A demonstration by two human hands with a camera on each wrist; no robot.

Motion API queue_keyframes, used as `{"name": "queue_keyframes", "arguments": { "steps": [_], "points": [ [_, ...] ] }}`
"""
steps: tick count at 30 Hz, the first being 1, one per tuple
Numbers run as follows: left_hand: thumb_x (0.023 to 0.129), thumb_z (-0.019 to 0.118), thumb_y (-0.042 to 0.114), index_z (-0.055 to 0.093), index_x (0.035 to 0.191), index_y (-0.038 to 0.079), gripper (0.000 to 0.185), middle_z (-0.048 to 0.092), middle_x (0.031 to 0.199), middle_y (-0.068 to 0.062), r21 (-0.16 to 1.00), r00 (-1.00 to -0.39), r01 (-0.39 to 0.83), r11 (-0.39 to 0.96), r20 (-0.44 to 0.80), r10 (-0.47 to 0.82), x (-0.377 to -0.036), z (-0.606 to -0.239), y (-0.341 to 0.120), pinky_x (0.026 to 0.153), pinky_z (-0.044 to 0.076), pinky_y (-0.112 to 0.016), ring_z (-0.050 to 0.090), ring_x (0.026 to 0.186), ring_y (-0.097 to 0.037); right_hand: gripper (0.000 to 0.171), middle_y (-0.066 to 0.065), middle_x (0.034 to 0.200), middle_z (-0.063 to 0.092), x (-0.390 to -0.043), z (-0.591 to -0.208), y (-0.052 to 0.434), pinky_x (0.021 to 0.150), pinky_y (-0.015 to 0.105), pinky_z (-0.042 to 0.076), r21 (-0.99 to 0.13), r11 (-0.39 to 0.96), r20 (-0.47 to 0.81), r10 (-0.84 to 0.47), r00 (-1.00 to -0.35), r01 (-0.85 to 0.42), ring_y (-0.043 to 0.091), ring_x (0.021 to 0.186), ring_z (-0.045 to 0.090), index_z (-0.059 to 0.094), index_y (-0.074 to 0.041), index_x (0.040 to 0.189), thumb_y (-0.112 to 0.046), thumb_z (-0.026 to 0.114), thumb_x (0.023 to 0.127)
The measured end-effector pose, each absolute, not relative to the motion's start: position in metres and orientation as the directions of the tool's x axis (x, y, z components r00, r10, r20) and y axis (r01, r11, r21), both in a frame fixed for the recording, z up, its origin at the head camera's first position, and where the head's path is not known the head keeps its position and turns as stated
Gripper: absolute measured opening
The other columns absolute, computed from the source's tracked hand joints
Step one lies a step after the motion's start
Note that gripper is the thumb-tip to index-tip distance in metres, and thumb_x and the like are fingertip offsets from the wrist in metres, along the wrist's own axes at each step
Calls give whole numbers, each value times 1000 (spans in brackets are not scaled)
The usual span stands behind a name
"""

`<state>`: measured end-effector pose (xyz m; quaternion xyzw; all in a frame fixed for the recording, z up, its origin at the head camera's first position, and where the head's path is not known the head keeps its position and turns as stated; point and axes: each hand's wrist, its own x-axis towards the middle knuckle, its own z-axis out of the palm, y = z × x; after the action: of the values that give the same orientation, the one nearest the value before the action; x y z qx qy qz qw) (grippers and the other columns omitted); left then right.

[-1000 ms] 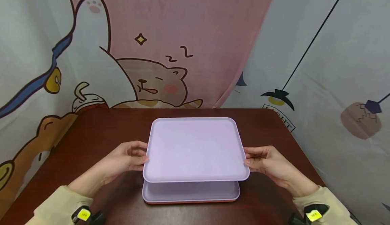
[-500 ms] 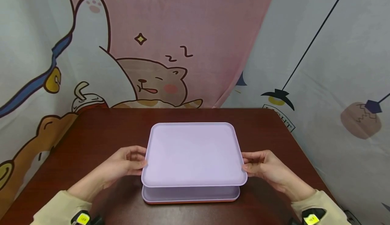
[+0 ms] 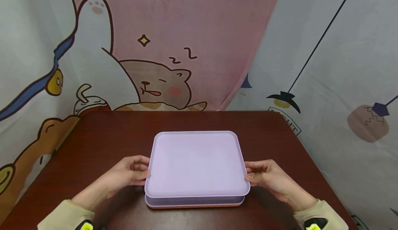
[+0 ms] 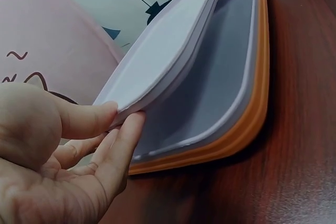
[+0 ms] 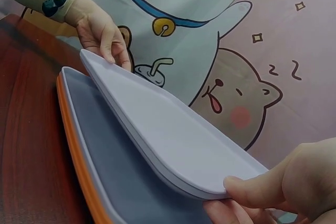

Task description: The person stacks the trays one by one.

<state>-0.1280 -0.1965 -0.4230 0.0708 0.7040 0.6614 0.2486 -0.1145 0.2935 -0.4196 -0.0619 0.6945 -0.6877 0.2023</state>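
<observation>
A lilac tray [image 3: 196, 162] is held just above a stack of trays in the middle of the dark wooden bench [image 3: 102, 133], its near edge raised and its far edge dipping low towards the stack. The wrist views show it tilted, with a clear wedge of space between it and the second lilac tray [image 3: 194, 201] lying beneath. That lower tray sits nested in an orange tray [image 3: 192, 206], which rests flat on the bench. The left hand [image 3: 129, 171] pinches the upper tray's left rim, thumb on top and fingers curled underneath. The right hand [image 3: 267, 178] pinches the right rim in the same way, thumb over the edge. Both hands are wide apart, one at each short side of the tray. Cream sleeves [image 3: 66, 216] cover the forearms. Behind the bench hangs a cartoon curtain [image 3: 161, 50] with a sleeping bear.
</observation>
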Motion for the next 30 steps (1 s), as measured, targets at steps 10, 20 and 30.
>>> {"name": "queue_keyframes", "arguments": {
  "steps": [10, 20, 30],
  "points": [
    [98, 74, 4, 52, 138, -13, 49, 66, 110, -16, 963, -865, -243, 117, -270, 422, -126, -429, -197, 85, 62, -43, 67, 98, -25, 58, 10, 115, 73, -113, -431, 292, 80, 35, 63, -979, 28, -197, -366, -910, 201, 14, 95, 72, 43, 26, 142, 6, 70, 95],
    [96, 74, 2, 54, 135, -15, 47, 65, 110, -18, 969, -878, -217, 121, -248, 409, -121, -440, -196, 83, 63, -42, 67, 96, -26, 59, 9, 110, 74, -110, -439, 291, 78, 34, 63, -974, 48, -225, -352, -908, 222, 13, 92, 71, 45, 25, 142, 4, 72, 94],
    [95, 75, 1, 53, 135, -18, 49, 63, 109, -19, 972, -885, -193, 132, -231, 404, -119, -440, -195, 82, 63, -41, 67, 96, -26, 58, 8, 109, 75, -107, -446, 291, 78, 33, 62, -971, 29, -231, -372, -899, 237, 13, 92, 71, 45, 25, 142, 5, 71, 94]
  ]
}}
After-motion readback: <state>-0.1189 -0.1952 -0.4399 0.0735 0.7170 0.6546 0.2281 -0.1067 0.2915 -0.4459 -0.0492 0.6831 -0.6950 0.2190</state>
